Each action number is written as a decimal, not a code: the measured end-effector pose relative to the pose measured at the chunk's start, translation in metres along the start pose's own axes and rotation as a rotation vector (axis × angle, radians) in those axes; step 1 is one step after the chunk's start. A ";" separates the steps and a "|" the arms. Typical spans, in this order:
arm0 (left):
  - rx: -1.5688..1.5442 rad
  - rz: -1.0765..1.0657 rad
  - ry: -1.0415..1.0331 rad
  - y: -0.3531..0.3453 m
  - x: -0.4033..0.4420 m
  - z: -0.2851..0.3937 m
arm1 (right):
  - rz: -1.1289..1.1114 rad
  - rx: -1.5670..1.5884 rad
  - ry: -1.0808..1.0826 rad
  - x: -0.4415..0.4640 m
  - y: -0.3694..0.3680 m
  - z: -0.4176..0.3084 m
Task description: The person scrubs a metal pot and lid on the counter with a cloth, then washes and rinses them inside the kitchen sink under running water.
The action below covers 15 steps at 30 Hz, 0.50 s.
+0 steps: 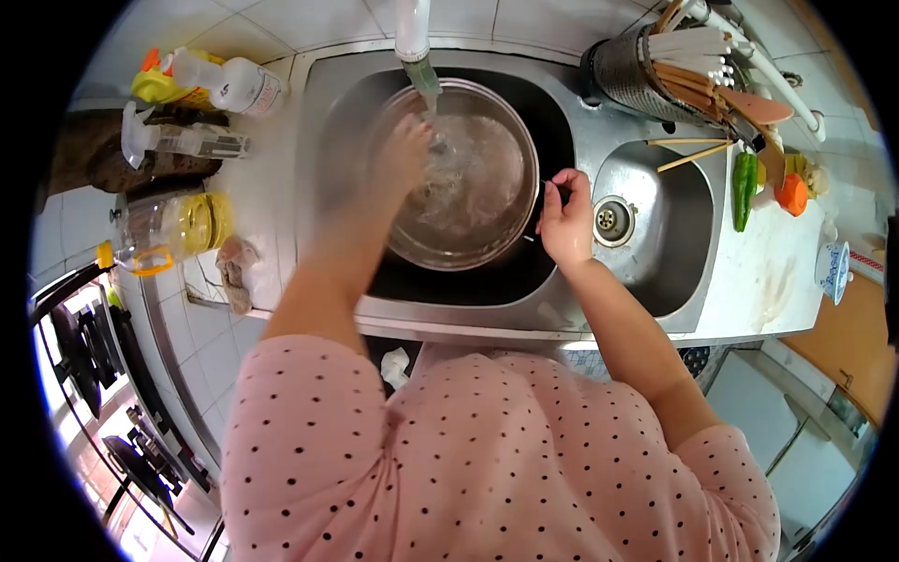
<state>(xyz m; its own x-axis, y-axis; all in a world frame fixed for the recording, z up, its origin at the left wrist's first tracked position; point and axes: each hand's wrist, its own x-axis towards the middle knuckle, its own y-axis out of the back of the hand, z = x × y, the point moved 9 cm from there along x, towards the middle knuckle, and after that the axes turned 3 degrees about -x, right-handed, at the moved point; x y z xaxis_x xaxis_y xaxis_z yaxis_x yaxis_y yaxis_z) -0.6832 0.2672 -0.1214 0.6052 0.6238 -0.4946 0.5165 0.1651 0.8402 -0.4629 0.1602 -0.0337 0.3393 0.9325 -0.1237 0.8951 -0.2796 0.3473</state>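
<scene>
A large round metal pot [524, 150] with water in it sits in the left sink basin [375, 295]. Water runs into it from the faucet [421, 75] above. My left hand [405, 150] is over the left part of the pot, by the stream, its fingers smeared by motion. I cannot make out anything held in it. On the pot's right side, my right hand [567, 220] is closed around the black handle, which its fingers mostly hide.
At right is a smaller basin [655, 253] with a drain and a pair of chopsticks [693, 155] across its rim. A utensil holder [623, 75], green pepper [744, 187] and carrot [792, 194] lie beyond. Spray bottles [187, 140] and an oil jug [178, 229] are at left.
</scene>
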 end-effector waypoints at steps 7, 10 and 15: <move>-1.182 -0.032 -0.038 0.027 -0.124 0.122 | 0.082 -0.044 0.221 -0.017 0.006 -0.027; -1.428 0.101 -0.061 0.071 -0.113 0.146 | 0.113 -0.055 0.321 -0.017 0.007 -0.036; -0.431 -0.114 -0.113 -0.022 -0.117 0.055 | 0.073 -0.111 0.312 -0.022 0.008 -0.035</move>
<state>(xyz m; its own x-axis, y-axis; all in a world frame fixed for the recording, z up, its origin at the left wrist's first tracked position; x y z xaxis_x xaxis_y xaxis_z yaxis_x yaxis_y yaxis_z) -0.7327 0.1486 -0.0940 0.6336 0.5004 -0.5900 0.2986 0.5453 0.7832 -0.4730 0.1457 0.0047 0.2811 0.9407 0.1898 0.8287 -0.3377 0.4463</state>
